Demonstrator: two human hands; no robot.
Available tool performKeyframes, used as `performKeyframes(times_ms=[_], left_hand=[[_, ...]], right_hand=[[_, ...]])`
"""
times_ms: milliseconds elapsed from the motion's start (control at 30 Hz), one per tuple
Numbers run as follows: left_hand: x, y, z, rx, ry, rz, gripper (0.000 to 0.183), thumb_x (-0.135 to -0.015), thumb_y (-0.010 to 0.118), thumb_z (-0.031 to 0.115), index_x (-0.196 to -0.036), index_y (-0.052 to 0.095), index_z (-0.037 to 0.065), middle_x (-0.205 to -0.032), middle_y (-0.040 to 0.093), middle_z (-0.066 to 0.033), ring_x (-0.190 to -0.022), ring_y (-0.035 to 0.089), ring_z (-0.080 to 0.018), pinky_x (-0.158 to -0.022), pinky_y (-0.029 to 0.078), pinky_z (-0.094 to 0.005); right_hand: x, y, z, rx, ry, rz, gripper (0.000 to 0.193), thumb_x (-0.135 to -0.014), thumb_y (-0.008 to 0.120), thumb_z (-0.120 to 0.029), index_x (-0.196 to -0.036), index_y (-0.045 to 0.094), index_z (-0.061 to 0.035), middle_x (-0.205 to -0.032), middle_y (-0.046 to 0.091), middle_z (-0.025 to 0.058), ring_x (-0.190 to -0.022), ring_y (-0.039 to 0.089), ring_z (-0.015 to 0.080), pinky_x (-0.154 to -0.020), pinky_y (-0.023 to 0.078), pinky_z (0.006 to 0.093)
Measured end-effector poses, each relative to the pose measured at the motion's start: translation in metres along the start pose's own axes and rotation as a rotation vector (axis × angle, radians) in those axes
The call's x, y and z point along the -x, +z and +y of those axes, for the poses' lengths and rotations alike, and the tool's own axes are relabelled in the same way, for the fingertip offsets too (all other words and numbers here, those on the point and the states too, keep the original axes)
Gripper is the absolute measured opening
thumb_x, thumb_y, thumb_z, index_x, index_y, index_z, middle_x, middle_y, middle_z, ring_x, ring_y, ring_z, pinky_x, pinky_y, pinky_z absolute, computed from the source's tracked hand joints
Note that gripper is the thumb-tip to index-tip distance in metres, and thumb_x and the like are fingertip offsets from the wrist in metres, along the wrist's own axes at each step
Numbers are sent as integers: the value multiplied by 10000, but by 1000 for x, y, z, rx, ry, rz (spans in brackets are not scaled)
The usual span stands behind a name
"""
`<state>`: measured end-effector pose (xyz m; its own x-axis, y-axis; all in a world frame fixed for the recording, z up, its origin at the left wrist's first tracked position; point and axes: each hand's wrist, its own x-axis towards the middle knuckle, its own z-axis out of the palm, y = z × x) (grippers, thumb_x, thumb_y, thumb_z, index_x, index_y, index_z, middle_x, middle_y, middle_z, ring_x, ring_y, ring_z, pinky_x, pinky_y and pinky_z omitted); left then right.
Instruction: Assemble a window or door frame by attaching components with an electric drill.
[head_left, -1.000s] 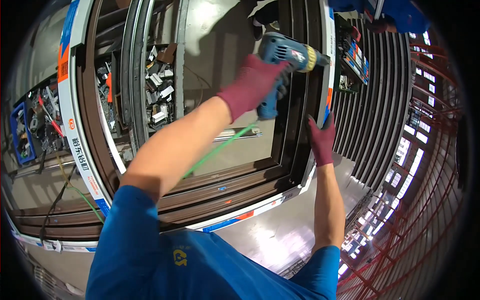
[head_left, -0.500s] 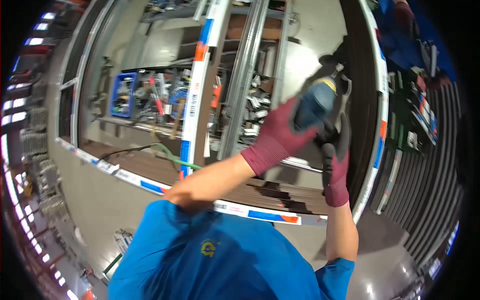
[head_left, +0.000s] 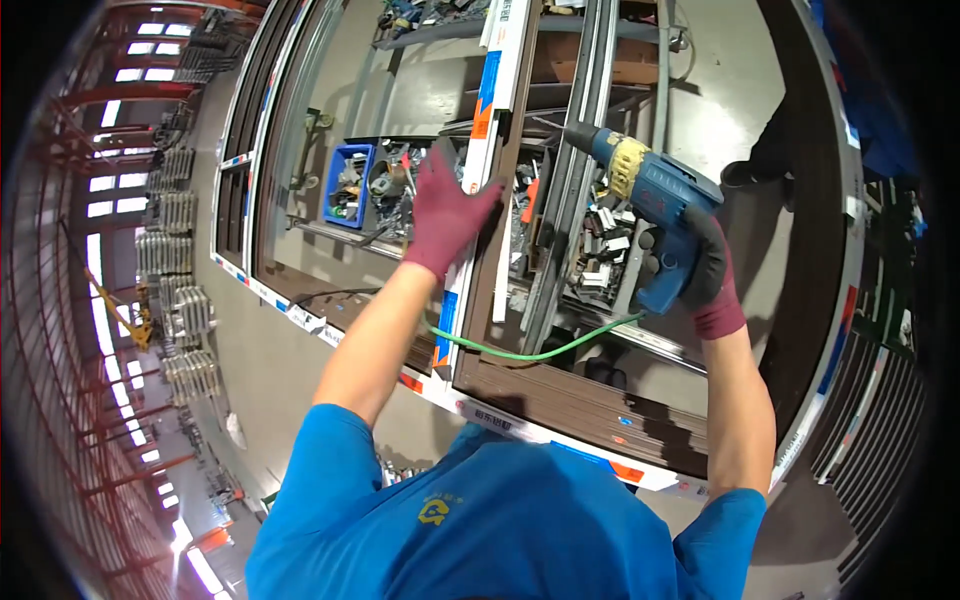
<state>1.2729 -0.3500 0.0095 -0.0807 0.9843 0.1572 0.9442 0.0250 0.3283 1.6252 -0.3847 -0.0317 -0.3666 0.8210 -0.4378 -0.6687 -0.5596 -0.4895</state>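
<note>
My right hand (head_left: 716, 272), in a maroon glove with dark fingers, is wrapped round the grip of a blue power drill (head_left: 662, 188). The drill has a yellow collar, and its bit points to the left, toward the middle bar. A green cord (head_left: 530, 356) runs from its grip off to the left. My left hand (head_left: 446, 218), gloved the same way, has thumb and fingers spread. It lies at the brown middle bar (head_left: 514, 135) of a large frame, its thumb side against the white-taped edge; whether it presses on the bar I cannot tell.
Beneath the frame, a blue bin (head_left: 349, 186) of small parts stands beside loose tools and fittings. More metal pieces (head_left: 600, 250) lie right of the bar. The taped front rail (head_left: 540, 432) crosses before me. Another person's dark shoe (head_left: 745, 175) shows at right.
My hands have moved apart: the left went left to the middle bar and spread out. The drill, earlier between both hands at the right, now points left in my right hand. The view has shifted.
</note>
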Motion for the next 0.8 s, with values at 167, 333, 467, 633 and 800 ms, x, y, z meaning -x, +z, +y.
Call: performKeyframes(times_ms=[167,333,467,633,800], left_hand=[[-29,25,-12,351,-287,-377,613,-903,779,320,-1377,602,-25,-1251,725,-238,-1143,706,-370,-1002,529,-426],[-41,44,-14,404,-351,-382,425,-923,757,254,-1210,688,-51,-1096,768,-208,-1008,746,-317,-923,554,-400],[-49,51,-25,375,-313,-378,422,-917,762,249,-1201,685,-54,-1077,769,-197,-983,745,-290,-910,556,-390],[-50,58,-27,412,-355,-395,431,-916,763,245,-1200,679,-69,-1078,772,-187,-980,741,-268,-910,554,-383],[-48,54,-18,426,-414,-395,431,-916,763,239,-1198,677,-75,-1082,773,-186,-979,740,-256,-913,553,-374]], right_hand=[[-43,-3,-9,108,8,-12,606,-985,646,-466,-1366,558,-2,-935,725,153,-612,681,218,-528,578,309],[-88,-25,1,106,11,-3,588,-986,654,-459,-1351,573,-5,-887,731,157,-588,686,217,-520,587,307],[-112,-46,7,19,33,-70,545,-1019,623,-413,-1368,560,1,-887,738,170,-586,697,225,-525,600,313],[-126,-55,13,20,-14,-150,513,-1046,587,-390,-1377,550,1,-891,738,164,-590,701,220,-520,601,311],[-120,-58,4,39,64,-111,381,-1024,639,-315,-1290,598,-46,-1051,706,100,-790,706,161,-642,583,279]])
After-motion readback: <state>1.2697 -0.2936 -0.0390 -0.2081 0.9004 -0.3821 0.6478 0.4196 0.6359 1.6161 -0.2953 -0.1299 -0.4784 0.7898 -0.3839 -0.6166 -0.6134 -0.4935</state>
